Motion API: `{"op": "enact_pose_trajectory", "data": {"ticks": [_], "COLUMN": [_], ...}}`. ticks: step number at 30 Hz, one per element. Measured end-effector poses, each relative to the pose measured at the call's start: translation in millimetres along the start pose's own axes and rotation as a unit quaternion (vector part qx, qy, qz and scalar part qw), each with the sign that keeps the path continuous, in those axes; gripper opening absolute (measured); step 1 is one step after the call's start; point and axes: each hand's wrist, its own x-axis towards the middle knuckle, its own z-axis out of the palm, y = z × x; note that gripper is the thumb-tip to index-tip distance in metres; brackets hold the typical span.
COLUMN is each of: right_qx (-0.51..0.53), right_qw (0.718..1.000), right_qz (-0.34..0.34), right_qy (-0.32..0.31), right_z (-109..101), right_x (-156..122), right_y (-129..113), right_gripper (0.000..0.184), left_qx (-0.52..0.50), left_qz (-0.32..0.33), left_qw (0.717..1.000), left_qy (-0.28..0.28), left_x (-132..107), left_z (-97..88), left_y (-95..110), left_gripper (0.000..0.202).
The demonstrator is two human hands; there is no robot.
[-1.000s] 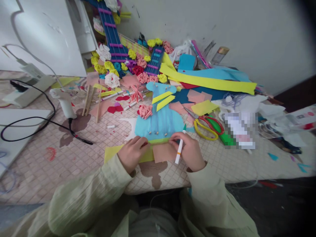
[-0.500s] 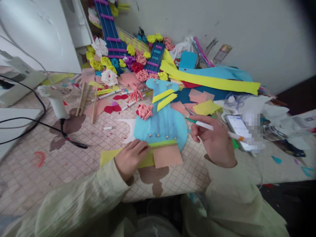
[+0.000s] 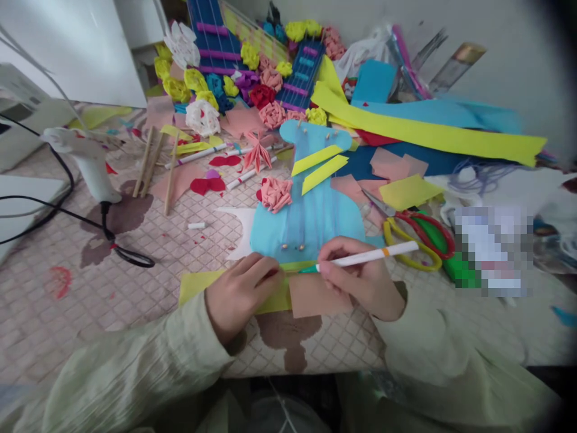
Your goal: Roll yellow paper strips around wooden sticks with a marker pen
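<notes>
Holds the green-tipped marker (image 3: 374, 255) pen-fashion in the right hand (image 3: 360, 279), nib at the green paper strip (image 3: 294, 264), presumably for control. Rests the curled left hand (image 3: 243, 291) at the strip's left, perhaps as an anchor; unclear if pinching anything. Has a blue paper guitar (image 3: 347, 219) just beyond, on diamond-patterned tablecloth (image 3: 148, 288), with scissors (image 3: 399, 218) right, glue gun (image 3: 88, 162) left, pale wall (image 3: 505, 24) behind.
</notes>
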Motion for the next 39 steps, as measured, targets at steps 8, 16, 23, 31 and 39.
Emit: {"op": "enact_pose_trajectory", "data": {"ticks": [8,16,23,31,39], "right_qx": [-0.174,-0.232,-0.245,-0.247,-0.241], "right_qw": [0.984,0.972,0.969,0.968,0.969], "right_qz": [-0.024,-0.033,-0.041,-0.047,-0.047], "right_qy": [-0.013,-0.008,-0.018,-0.019,-0.030], "right_z": [8.2,9.0,8.9,9.2,8.9], "right_x": [4.2,1.6,2.7,2.2,2.3], "right_y": [2.9,2.9,1.4,0.1,-1.0], "right_gripper": [0.004,0.005,0.006,0.006,0.007], "left_qx": [-0.025,-0.024,-0.029,-0.035,-0.031], "left_qz": [-0.028,-0.031,-0.033,-0.031,-0.031], "left_qw": [0.999,0.999,0.999,0.999,0.999], "left_qy": [-0.024,-0.022,-0.021,-0.016,-0.019], "left_x": [3.5,3.7,4.0,4.0,4.6], "left_z": [-6.6,-8.3,-8.8,-7.4,-8.2], "left_y": [3.0,3.1,2.8,1.7,1.9], "left_gripper": [0.023,0.025,0.025,0.025,0.024]}}
